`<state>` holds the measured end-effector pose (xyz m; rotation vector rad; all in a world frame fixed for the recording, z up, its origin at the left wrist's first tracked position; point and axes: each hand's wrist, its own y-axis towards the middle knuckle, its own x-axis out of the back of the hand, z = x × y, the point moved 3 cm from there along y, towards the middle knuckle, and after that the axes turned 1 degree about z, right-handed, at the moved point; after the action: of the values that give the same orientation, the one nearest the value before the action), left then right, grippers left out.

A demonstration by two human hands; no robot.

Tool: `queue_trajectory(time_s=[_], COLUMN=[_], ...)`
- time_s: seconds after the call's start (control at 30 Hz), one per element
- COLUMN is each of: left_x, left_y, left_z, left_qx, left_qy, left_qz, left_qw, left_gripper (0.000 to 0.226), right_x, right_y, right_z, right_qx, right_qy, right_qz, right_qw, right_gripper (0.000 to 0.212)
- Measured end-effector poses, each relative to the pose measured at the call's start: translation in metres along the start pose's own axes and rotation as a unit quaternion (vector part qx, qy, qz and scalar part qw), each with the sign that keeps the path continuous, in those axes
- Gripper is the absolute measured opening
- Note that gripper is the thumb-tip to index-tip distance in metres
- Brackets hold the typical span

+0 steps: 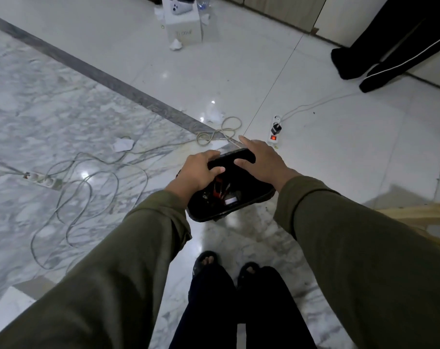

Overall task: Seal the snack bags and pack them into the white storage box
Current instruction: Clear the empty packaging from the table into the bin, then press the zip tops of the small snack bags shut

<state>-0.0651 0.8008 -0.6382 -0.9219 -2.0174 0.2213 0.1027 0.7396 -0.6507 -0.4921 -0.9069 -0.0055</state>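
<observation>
A glossy floor (pixel 302 79) of white tile and grey-veined marble fills the frame, split by a dark grey stone strip (pixel 93 71) running from the upper left toward the centre. Loose grey cables (pixel 88 177) sprawl over the marble at left, and a white power strip with a lit red switch (pixel 275 131) lies right of centre. At top centre stands a white cardboard box printed with a phone picture (pixel 183 23); whether this is the white storage box cannot be told. In the upper right are another person's dark trouser legs with a white stripe (pixel 390 46).

At centre, two arms in olive-green sleeves (pixel 352 235) reach forward over the wearer's own dark trousers and black sandals (pixel 206 260). Between the hands is a black glossy plastic bag (pixel 229 197), its mouth open, showing small red and white packets inside. The left hand (pixel 198 172) is closed on the bag's upper left rim. The right hand (pixel 261 159) presses on the dark folded top edge, thumb against it and index finger extended, so its grasp looks loose.

This appears to be the sealing step, not yet done. The next move likely calls for gathering both rims together and closing them before any packing.
</observation>
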Motion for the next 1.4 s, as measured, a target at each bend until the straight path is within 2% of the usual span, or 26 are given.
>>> queue_trajectory(time_s=[0.27,0.4,0.6,0.8,0.9,1.1,1.4], left_x=[0.081,0.125,0.163,0.164,0.152,0.113,-0.002], left_y=[-0.036,-0.051,-0.06,-0.069,-0.077,-0.111,-0.22], left_z=[-0.114,-0.187,-0.296,-0.387,-0.43,-0.497,-0.544], left_qx=[-0.058,-0.106,-0.214,-0.322,-0.387,-0.51,-0.644], left_qy=[0.074,0.116,0.177,0.224,0.224,0.254,0.281], left_qz=[0.006,-0.018,-0.071,-0.054,-0.013,0.045,0.146], left_qw=[0.996,0.987,0.958,0.918,0.894,0.82,0.696], left_gripper=[0.061,0.064,0.075,0.092,0.098,0.104,0.105], right_x=[0.132,0.207,0.306,0.367,0.383,0.383,0.306], right_y=[-0.058,-0.098,-0.156,-0.213,-0.254,-0.344,-0.513], right_z=[0.035,0.049,0.048,0.035,0.022,0.008,0.003], right_qx=[-0.017,-0.035,-0.065,-0.121,-0.178,-0.3,-0.476], right_qy=[0.005,-0.006,-0.027,-0.02,-0.014,-0.011,0.026], right_qz=[-0.089,-0.115,-0.203,-0.299,-0.349,-0.414,-0.474], right_qw=[0.996,0.993,0.977,0.946,0.92,0.859,0.741], right_gripper=[0.068,0.067,0.069,0.071,0.072,0.074,0.074])
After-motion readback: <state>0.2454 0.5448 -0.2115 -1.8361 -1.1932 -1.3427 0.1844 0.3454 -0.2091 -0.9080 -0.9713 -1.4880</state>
